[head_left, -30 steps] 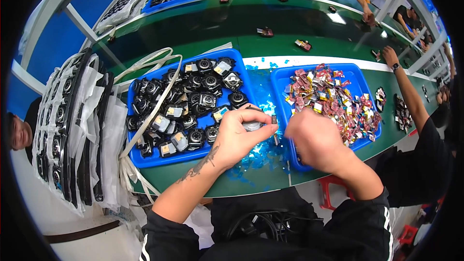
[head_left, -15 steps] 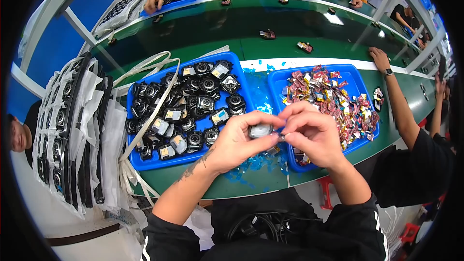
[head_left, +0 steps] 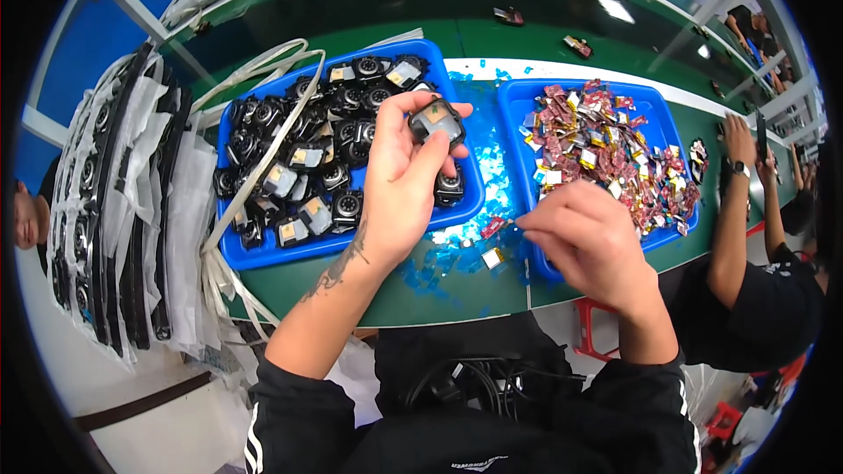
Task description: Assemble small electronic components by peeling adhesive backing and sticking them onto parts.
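My left hand [head_left: 402,171] is closed around a black watch case [head_left: 438,123], lifted over the right side of a blue tray [head_left: 347,254] of similar cases. The case's silver-grey inner face is turned up, with my thumb pressed on it. My right hand [head_left: 590,241] hovers at the near left edge of a second blue tray [head_left: 516,158], thumb and fingertips pinched together. Whatever is between those fingertips is too small to make out. Just left of them, a small red circuit board [head_left: 493,226] and a silver battery piece [head_left: 493,257] are on the green table.
Red circuit boards [head_left: 606,158] with batteries fill the right tray. Blue film scraps [head_left: 439,268] litter the table between trays. White straps [head_left: 268,180] cross the left tray beside stacked black racks [head_left: 132,202]. A co-worker's arm [head_left: 729,202] is at right. A green belt [head_left: 439,22] carries scattered parts.
My hands have parted: the left carried the watch case up and left, turning its inner face up; the right moved slightly right. The view has tilted, so the trays appear higher.
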The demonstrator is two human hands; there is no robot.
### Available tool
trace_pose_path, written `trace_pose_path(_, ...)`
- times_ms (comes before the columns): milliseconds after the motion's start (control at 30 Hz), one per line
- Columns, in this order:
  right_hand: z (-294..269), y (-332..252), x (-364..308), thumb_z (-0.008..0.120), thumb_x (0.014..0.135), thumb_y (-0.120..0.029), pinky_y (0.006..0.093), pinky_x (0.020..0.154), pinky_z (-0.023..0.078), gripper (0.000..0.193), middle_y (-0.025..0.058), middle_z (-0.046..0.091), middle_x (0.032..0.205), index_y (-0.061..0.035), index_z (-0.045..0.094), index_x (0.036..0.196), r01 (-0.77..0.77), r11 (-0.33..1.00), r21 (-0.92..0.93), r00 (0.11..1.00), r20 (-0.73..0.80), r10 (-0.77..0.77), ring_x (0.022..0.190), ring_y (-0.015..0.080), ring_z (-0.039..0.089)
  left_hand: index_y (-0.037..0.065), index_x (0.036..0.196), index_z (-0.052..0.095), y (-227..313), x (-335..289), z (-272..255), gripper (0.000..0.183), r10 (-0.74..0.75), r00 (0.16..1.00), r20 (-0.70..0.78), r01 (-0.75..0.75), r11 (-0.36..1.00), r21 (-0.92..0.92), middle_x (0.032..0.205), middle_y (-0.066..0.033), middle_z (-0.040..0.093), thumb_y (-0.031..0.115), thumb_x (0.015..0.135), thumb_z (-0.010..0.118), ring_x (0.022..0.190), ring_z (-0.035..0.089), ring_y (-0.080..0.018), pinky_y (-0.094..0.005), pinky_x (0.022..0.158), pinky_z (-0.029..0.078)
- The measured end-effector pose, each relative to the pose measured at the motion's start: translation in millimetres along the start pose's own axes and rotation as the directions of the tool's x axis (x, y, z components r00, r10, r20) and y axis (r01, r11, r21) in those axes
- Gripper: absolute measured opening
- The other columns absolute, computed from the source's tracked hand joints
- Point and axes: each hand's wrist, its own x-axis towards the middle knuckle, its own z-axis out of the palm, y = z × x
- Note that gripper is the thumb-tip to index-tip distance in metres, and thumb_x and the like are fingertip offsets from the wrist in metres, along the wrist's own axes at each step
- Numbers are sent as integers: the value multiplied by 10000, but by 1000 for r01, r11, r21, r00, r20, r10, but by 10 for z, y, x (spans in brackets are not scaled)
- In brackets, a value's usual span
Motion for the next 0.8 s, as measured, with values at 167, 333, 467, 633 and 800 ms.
trace_pose_path(167, 424, -200, 22, 655, 736, -92, 349, 649, 485, 140, 44, 551, 818, -65, 653, 873, 5, 983, -184, 990, 142, 22, 775, 218, 573, 26, 1203, 466, -67, 26, -58, 231, -42, 998, -44, 43, 999, 18, 1133, -135, 615, 42, 974, 493, 839, 574, -115, -230, 717, 473)
trace_pose_path(333, 588, -218, 58, 602, 735, -93, 349, 674, 478, 64, 51, 541, 821, -61, 606, 790, 57, 951, -304, 978, 208, 8, 786, 230, 573, 54, 1237, 507, 70, -18, -1, 280, -77, 996, -38, 82, 983, 165, 1072, -79, 613, 49, 957, 505, 748, 521, -54, -182, 624, 433)
trace_pose_path(467, 490, -190, 50, 666, 749, -38, 366, 696, 489, 103, 66, 605, 841, -51, 637, 847, -89, 991, -96, 996, -11, 88, 786, 256, 602, 31, 1098, 662, 63, 16, -39, 221, -43, 995, 92, 16, 962, 273, 999, -38, 614, 47, 943, 505, 703, 474, -30, -166, 561, 390)
trace_pose_path(633, 313, -206, 61, 745, 720, 43, 352, 638, 501, 186, 113, 648, 845, -16, 668, 879, -289, 919, 268, 878, -307, 366, 736, 263, 637, -41, 1001, 698, 120, -63, -50, 156, -120, 962, 244, 17, 923, 384, 958, -74, 608, 48, 880, 656, 907, 571, -127, -254, 793, 464)
trace_pose_path(800, 274, -175, 50, 755, 710, 37, 347, 646, 500, 197, 107, 654, 826, -18, 676, 881, -170, 979, 110, 903, -379, 200, 735, 265, 643, -18, 933, 721, 125, -115, 19, 137, -165, 927, 336, 58, 951, 305, 934, -60, 598, 60, 823, 739, 841, 568, -92, -212, 683, 487)
